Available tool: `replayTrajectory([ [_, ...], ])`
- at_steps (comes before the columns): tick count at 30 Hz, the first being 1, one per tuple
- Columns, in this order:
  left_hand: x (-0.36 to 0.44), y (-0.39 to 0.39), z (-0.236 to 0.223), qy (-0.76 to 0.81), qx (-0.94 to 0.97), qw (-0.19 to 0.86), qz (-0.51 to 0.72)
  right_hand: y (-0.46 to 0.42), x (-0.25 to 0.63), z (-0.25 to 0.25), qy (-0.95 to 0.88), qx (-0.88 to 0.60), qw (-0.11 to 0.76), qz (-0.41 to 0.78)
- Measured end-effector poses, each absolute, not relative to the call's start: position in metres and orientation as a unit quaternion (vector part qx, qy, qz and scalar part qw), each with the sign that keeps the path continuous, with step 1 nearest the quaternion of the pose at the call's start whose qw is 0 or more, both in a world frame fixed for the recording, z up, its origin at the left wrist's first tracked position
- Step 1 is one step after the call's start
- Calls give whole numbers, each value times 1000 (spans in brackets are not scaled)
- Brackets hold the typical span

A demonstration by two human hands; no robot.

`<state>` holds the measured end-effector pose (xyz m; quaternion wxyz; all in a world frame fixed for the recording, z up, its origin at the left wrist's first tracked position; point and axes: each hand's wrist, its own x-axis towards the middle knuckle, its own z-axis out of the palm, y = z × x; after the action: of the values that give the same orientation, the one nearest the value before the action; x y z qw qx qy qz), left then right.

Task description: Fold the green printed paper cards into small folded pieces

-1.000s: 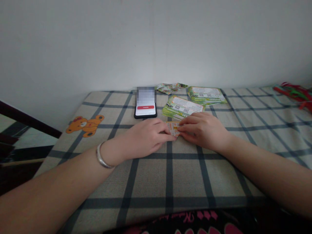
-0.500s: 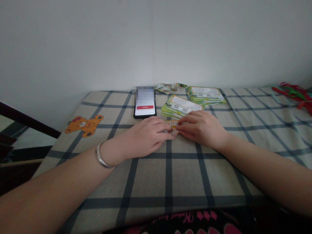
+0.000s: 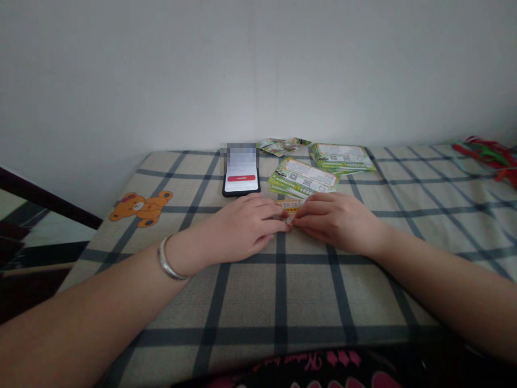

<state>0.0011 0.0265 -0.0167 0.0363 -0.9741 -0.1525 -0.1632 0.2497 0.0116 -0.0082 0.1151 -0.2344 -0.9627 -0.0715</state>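
Note:
A small orange-and-white printed card [image 3: 291, 206] lies on the checked cloth between my two hands, mostly covered by fingers. My left hand [image 3: 248, 226], below a silver bangle [image 3: 166, 260], comes in from the left with its fingertips closed on the card's left part. From the other side, the bunched fingertips of my right hand [image 3: 337, 220] press at the card's lower right edge. Just beyond them a fanned stack of green-and-white cards [image 3: 305, 177] lies flat. The thumbs are largely hidden.
A smartphone [image 3: 241, 186] with a lit screen lies behind my left hand. Crumpled shiny wrappers [image 3: 283, 146] and a second green card stack [image 3: 345, 156] sit near the wall. A bear cutout [image 3: 141, 208] is at left, a red-green bundle [image 3: 488, 156] at far right.
My right hand has shifted slightly down and toward me along the card, uncovering more of its upper part. My left hand stays almost in place.

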Motion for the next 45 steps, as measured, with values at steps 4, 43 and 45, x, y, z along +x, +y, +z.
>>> replayTrajectory([
  [4,2,26,-16,-153,-974,59,-156,7,247,-7,-962,-236,118,-68],
  [43,0,20,-19,-181,-975,62,-115,4,241,-8,-917,-354,94,-155],
  [45,0,20,-18,-181,-975,59,-118,4,241,-8,-915,-361,88,-156],
])
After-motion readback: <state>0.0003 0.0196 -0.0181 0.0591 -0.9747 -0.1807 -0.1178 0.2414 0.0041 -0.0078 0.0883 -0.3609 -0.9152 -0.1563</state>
